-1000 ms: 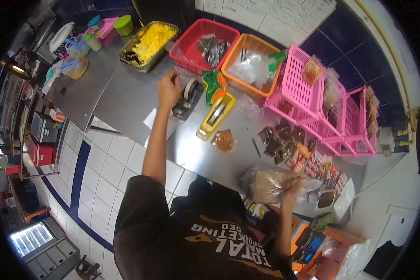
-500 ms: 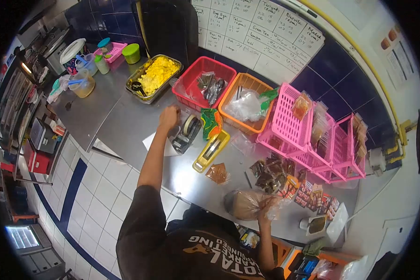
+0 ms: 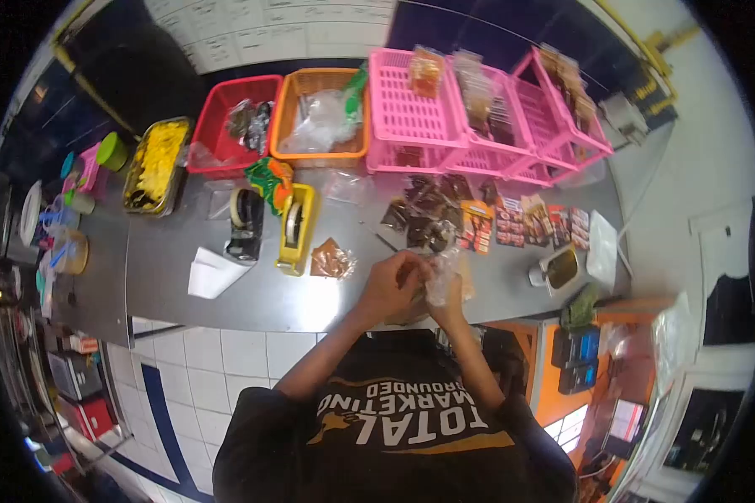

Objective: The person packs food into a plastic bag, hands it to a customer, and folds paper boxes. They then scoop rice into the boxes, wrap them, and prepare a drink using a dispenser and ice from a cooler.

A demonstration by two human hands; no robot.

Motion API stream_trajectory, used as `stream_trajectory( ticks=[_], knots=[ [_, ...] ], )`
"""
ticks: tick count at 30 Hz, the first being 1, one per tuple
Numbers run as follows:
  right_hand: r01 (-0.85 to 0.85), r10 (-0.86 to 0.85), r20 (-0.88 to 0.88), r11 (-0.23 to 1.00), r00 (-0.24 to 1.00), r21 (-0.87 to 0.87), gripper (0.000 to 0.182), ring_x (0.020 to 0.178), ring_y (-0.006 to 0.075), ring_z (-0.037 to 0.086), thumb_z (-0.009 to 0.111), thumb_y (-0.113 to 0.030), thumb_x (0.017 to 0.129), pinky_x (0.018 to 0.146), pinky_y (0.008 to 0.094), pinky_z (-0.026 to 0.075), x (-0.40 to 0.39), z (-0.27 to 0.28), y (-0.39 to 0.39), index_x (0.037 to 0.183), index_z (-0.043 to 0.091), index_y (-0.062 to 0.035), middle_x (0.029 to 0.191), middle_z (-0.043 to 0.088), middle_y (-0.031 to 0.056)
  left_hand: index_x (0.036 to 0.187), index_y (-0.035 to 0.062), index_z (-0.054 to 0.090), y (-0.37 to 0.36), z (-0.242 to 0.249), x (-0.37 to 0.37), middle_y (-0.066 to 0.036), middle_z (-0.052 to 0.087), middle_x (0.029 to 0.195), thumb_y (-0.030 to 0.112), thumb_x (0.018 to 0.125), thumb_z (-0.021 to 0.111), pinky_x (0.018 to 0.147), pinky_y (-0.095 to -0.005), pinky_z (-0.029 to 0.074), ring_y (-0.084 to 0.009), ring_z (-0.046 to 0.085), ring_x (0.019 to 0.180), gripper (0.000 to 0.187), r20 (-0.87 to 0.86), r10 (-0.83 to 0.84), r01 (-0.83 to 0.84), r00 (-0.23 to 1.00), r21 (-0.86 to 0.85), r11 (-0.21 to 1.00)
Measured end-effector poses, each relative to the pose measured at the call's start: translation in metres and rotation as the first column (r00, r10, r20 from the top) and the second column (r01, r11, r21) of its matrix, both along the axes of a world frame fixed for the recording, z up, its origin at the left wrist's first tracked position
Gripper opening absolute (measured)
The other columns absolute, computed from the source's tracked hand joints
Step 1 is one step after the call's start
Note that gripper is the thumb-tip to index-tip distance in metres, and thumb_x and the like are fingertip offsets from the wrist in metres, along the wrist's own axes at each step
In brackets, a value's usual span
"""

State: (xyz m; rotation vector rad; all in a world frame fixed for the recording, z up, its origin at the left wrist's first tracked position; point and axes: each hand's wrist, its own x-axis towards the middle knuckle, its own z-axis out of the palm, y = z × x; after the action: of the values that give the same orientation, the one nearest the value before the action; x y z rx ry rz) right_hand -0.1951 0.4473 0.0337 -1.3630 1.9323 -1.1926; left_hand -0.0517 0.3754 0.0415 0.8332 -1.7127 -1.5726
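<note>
Both of my hands are together over the steel counter's front edge, at a clear plastic bag (image 3: 441, 283) with something brownish in it. My right hand (image 3: 450, 308) is closed around the gathered upper part of the bag. My left hand (image 3: 392, 287) has its fingers curled in a pinch against the bag's left side; the fingertips are partly hidden. Most of the bag's filled part is behind my hands. Left of them lies a small clear packet of orange-brown stuff (image 3: 333, 259). Beyond the hands are several dark sachets (image 3: 428, 210).
A yellow tape dispenser (image 3: 297, 239), a black tape dispenser (image 3: 245, 226) and white paper (image 3: 214, 273) lie to the left. Along the back stand a red basket (image 3: 214, 159), an orange basket (image 3: 323, 155), pink baskets (image 3: 415, 117) and a tray of yellow food (image 3: 161, 159).
My left hand has come from beside the black tape dispenser across to the bag. The bag, in my right hand, is now more upright. The view has turned and shifted right.
</note>
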Motion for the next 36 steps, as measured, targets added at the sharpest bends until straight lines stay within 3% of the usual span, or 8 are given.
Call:
stream_trajectory(
  ticks=[5, 8, 13, 17, 26, 30, 33, 36],
  knots=[
    [0.082, -0.076, 0.084, 0.994, 0.994, -0.071, 0.019, 0.060, 0.0183, 0.060, 0.060, -0.019, 0.100, 0.055, 0.0348, 0.046, 0.001, -0.007, 0.004, 0.094, 0.065, -0.0016, 0.069, 0.064, 0.0079, 0.101, -0.0003, 0.062, 0.009, -0.005, -0.006, -0.005, 0.068, 0.083, 0.005, 0.094, 0.063, 0.064, -0.0249, 0.050, -0.0063, 0.061, 0.073, 0.009, 0.079, 0.004, -0.001, 0.997, -0.032, 1.000],
    [0.083, -0.076, 0.074, 0.992, 0.994, -0.091, 0.016, 0.065, 0.0194, 0.060, 0.058, -0.015, 0.100, 0.059, 0.0358, 0.047, -0.004, -0.028, 0.006, 0.097, 0.064, -0.0013, 0.073, 0.064, 0.0085, 0.099, -0.0012, 0.064, 0.020, -0.002, -0.008, -0.009, 0.069, 0.080, 0.004, 0.091, 0.066, 0.062, -0.0272, 0.051, -0.0128, 0.065, 0.069, 0.009, 0.058, 0.179, -0.140, 0.982, -0.408, 0.902],
    [0.277, -0.167, 0.287, 0.872, 0.943, -0.403, 0.028, 0.073, 0.0084, 0.047, 0.052, -0.024, 0.105, 0.063, 0.0298, 0.041, 0.008, -0.028, 0.001, 0.090, 0.060, -0.0018, 0.079, 0.056, 0.0021, 0.096, -0.0018, 0.066, 0.031, -0.020, -0.026, -0.016, 0.067, 0.083, 0.000, 0.084, 0.065, 0.060, -0.0360, 0.051, -0.0269, 0.066, 0.066, 0.012, 0.071, 0.195, -0.168, 0.978, -0.281, 0.945],
    [0.224, -0.155, 0.291, 0.950, 0.944, -0.220, 0.018, 0.093, 0.0369, 0.056, 0.051, -0.015, 0.100, 0.081, 0.0440, 0.044, 0.001, -0.047, 0.004, 0.099, 0.059, 0.0009, 0.100, 0.057, 0.0221, 0.099, -0.0015, 0.068, 0.034, -0.029, -0.030, -0.010, 0.070, 0.084, 0.002, 0.088, 0.065, 0.059, -0.0289, 0.049, -0.0122, 0.064, 0.068, 0.012, 0.081, 0.098, -0.064, 0.992, -0.343, 0.937],
    [0.155, -0.230, -0.284, 0.953, 0.931, -0.262, 0.024, 0.088, 0.0403, 0.059, 0.069, -0.014, 0.087, 0.079, 0.0462, 0.047, 0.004, -0.012, 0.026, 0.103, 0.063, 0.0034, 0.096, 0.058, 0.0224, 0.092, -0.0038, 0.067, 0.037, -0.033, -0.029, -0.011, 0.064, 0.069, 0.001, 0.084, 0.065, 0.056, -0.0297, 0.047, -0.0132, 0.063, 0.062, 0.010, 0.142, 0.025, -0.018, 0.990, -0.044, 0.999],
    [0.204, -0.215, -0.086, 0.971, 0.973, -0.122, 0.019, 0.078, 0.0327, 0.064, 0.069, -0.007, 0.087, 0.070, 0.0394, 0.051, 0.000, -0.012, 0.054, 0.101, 0.065, 0.0047, 0.096, 0.061, 0.0194, 0.086, -0.0061, 0.064, 0.040, -0.013, -0.030, -0.015, 0.063, 0.065, 0.002, 0.085, 0.067, 0.057, -0.0335, 0.049, -0.0151, 0.066, 0.063, 0.008, 0.149, -0.076, 0.018, 0.986, 0.354, 0.935],
    [0.222, -0.226, -0.040, 0.970, 0.973, -0.100, 0.016, 0.075, 0.0269, 0.066, 0.071, -0.005, 0.085, 0.068, 0.0349, 0.053, -0.001, -0.008, 0.058, 0.098, 0.067, 0.0042, 0.091, 0.064, 0.0161, 0.087, -0.0050, 0.064, 0.046, -0.018, -0.032, -0.016, 0.066, 0.073, 0.001, 0.088, 0.066, 0.057, -0.0346, 0.050, -0.0201, 0.067, 0.064, 0.007, 0.192, -0.017, -0.037, 0.981, 0.274, 0.961],
    [0.266, -0.264, 0.052, 0.963, 0.963, -0.040, 0.015, 0.076, 0.0213, 0.068, 0.073, -0.005, 0.085, 0.070, 0.0306, 0.054, -0.003, -0.010, 0.056, 0.097, 0.069, 0.0040, 0.088, 0.068, 0.0142, 0.089, -0.0010, 0.066, 0.053, -0.021, -0.031, -0.011, 0.069, 0.077, 0.007, 0.092, 0.065, 0.051, -0.0295, 0.050, -0.0170, 0.065, 0.058, 0.008, 0.183, 0.160, -0.041, 0.970, -0.527, 0.849]
  ],
)
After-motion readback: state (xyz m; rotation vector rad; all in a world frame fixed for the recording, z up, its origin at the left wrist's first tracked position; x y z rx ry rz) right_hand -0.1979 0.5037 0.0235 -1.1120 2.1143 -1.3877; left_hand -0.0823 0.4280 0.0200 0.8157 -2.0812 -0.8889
